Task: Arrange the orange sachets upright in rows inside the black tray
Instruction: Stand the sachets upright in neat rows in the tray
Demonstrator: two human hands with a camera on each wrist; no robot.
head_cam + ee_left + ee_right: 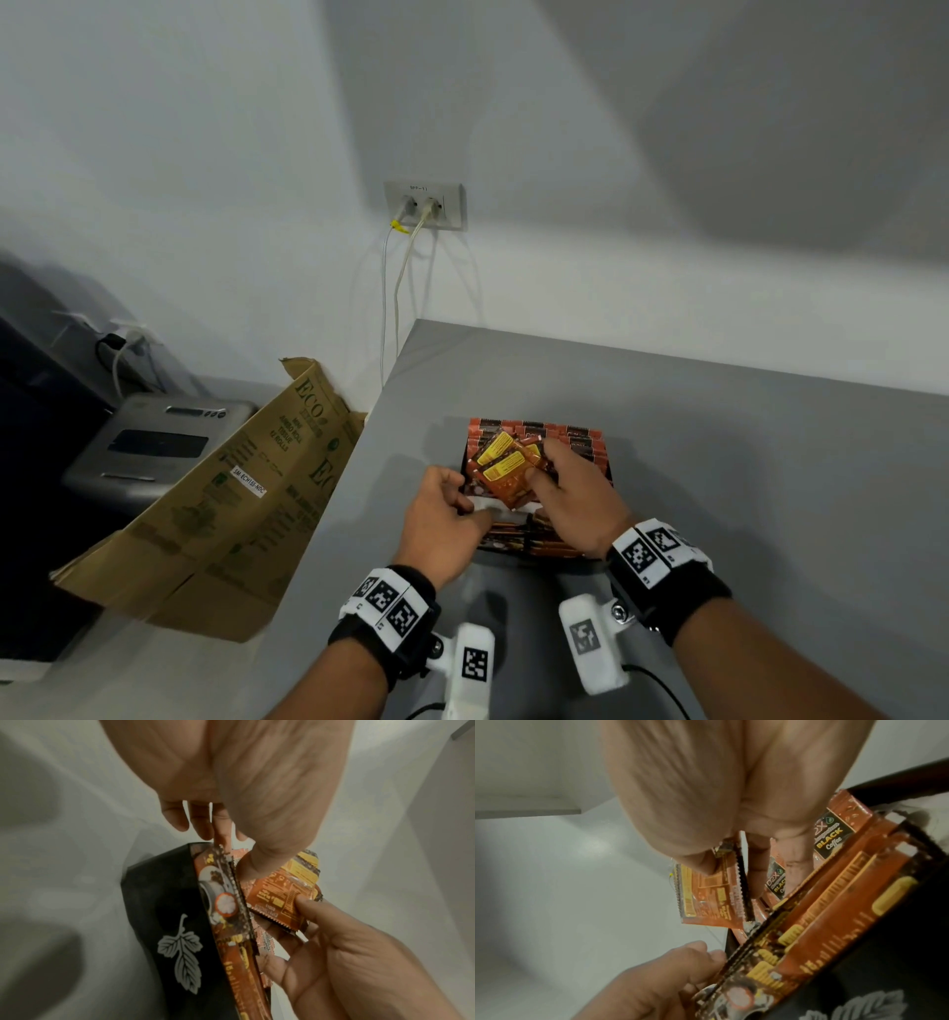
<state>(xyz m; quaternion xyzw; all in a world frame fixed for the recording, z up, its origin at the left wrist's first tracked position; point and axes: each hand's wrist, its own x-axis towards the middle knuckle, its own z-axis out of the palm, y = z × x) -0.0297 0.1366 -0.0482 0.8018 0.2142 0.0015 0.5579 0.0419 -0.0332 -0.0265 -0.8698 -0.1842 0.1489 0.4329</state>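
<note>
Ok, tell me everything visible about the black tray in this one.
The black tray sits on the grey counter, near its left edge. It looks like a matte, straight-walled box with a pale leaf print on its outer side. Rows of orange sachets stand upright inside, filling much of it. The left hand touches its near left corner, while the right hand holds a few loose sachets over it.

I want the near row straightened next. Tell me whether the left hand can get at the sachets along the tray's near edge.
Probably yes. The left hand is already at the black tray, fingers touching the near-row sachets; nothing blocks it.
</note>
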